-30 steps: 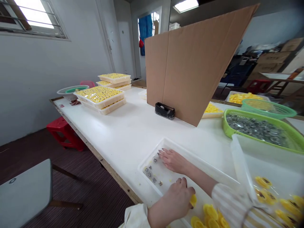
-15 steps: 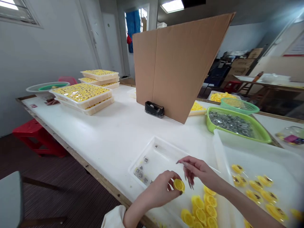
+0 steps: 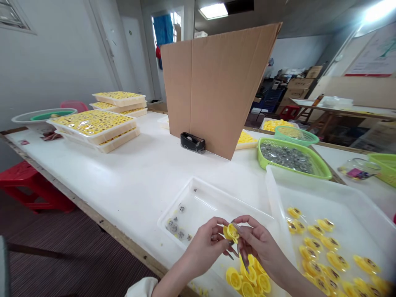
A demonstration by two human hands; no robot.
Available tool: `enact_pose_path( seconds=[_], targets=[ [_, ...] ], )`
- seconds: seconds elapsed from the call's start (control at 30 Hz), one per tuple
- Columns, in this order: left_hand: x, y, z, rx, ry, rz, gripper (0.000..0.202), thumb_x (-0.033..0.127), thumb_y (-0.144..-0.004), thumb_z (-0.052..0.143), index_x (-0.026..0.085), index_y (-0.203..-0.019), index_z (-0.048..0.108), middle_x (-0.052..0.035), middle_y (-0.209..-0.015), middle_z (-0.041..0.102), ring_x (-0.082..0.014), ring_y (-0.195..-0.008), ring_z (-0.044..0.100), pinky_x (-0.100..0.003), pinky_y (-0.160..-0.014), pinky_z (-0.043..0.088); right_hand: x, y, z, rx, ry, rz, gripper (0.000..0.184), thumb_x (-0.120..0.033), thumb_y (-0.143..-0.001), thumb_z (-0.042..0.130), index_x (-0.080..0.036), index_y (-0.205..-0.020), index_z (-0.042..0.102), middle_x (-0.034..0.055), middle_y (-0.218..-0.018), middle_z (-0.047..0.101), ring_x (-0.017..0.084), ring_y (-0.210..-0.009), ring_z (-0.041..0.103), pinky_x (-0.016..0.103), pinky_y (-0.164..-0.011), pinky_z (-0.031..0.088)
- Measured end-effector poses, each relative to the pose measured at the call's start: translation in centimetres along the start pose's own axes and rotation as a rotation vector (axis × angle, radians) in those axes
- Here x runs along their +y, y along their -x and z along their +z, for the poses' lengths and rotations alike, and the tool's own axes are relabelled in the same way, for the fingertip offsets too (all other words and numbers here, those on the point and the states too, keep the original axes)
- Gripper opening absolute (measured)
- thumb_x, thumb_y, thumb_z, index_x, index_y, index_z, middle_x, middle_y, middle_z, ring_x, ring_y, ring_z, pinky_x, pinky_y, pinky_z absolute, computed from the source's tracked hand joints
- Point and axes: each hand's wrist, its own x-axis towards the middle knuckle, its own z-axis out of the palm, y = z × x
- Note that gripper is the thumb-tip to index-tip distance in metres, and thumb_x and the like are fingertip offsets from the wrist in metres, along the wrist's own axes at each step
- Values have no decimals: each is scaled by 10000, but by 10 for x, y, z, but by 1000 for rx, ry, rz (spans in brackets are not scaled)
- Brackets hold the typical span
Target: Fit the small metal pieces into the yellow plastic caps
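My left hand [image 3: 204, 246] is closed round a small yellow cup-shaped plastic piece [image 3: 230, 233], its round hollow side showing. From the other side my right hand [image 3: 260, 244] pinches the same piece, fingertips against its rim; whether something tiny is between them is hidden. Both hands are over a shallow white tray [image 3: 216, 193]. Small grey-and-clear parts [image 3: 173, 226] lie at its left end. A heap of similar yellow pieces [image 3: 247, 279] lies in the tray's near right part, below my right hand.
To the right, a deeper white bin [image 3: 321, 194] holds yellow pieces with dark marks. Behind it a green basket [image 3: 262, 163] contains many clear-grey parts. A tape dispenser [image 3: 192, 142] stands before an upright cardboard sheet [image 3: 219, 90]. Stacked trays [image 3: 102, 142] of yellow pieces stand left.
My right hand has come in to the yellow piece, and its fingers now touch it. The left hand has tilted the piece. The view has turned slightly right.
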Motion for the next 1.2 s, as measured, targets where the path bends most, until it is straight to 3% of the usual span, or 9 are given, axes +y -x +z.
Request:
enact_pose_path(
  seconds=[0.1, 0.23, 0.33, 0.47, 0.63, 0.83, 1.07, 1.2],
  targets=[
    [-4, 9, 5, -7, -141, 124, 374, 187, -858, 485, 213, -1231, 508, -66, -961, 620, -160, -853, 620, -333, -779, 506, -1, 4, 5, 7, -14, -30, 403, -540, -802, 624, -230, -987, 445, -70, -549, 565, 102, -407, 504, 230, -399, 453],
    [-3, 19, 7, -34, -279, 225, 554, 188, -848, 532, 315, -1365, 380, -62, -1116, 537, -159, -959, 564, -333, -878, 488, -3, 12, 11, 37, -14, -48, 405, -545, -832, 582, -253, -1064, 424, -92, -538, 507, 88, -395, 465, 201, -380, 402],
    [1, 19, 7, -35, -290, 241, 500, 274, -854, 569, 305, -1333, 427, -65, -1122, 551, -158, -925, 560, -314, -842, 491, -6, 16, 14, 46, -45, -45, 411, -548, -814, 605, -266, -1072, 454, -98, -545, 482, 74, -397, 437, 186, -375, 378],
    [1, 12, 9, 32, -148, 246, 311, 387, -914, 465, 210, -1144, 578, -57, -935, 612, -133, -777, 555, -284, -730, 489, -12, 18, 13, 14, -142, -3, 425, -524, -790, 649, -241, -1080, 522, -68, -585, 546, 81, -420, 496, 201, -406, 418],
    [-3, 8, 5, 78, 1, 208, 392, 478, -893, 476, 152, -1086, 579, -36, -828, 565, -99, -653, 517, -254, -608, 471, -18, 19, 6, 26, -298, 56, 313, -404, -771, 716, -218, -953, 544, 20, -808, 697, 119, -574, 637, 190, -466, 454],
    [-2, 8, 1, 93, 9, 199, 407, 495, -885, 486, 146, -1077, 570, -33, -835, 544, -93, -664, 511, -243, -602, 445, -23, 22, 5, 49, -350, 43, 244, -399, -810, 675, -202, -856, 539, 62, -924, 690, 136, -707, 632, 198, -496, 463],
    [-4, 9, 1, 69, 18, 199, 420, 488, -892, 475, 151, -1127, 562, -33, -833, 532, -100, -672, 512, -254, -616, 437, -21, 24, 4, -79, -295, -8, 197, -398, -864, 607, -235, -847, 497, -34, -688, 563, 75, -543, 491, 183, -461, 431],
    [0, 13, 1, 69, 24, 190, 414, 480, -898, 462, 153, -1133, 558, -26, -815, 522, -106, -674, 504, -266, -643, 441, -22, 26, 3, -68, -160, -90, 235, -433, -846, 619, -248, -878, 477, -46, -651, 541, 83, -495, 483, 203, -431, 439]
  ],
)
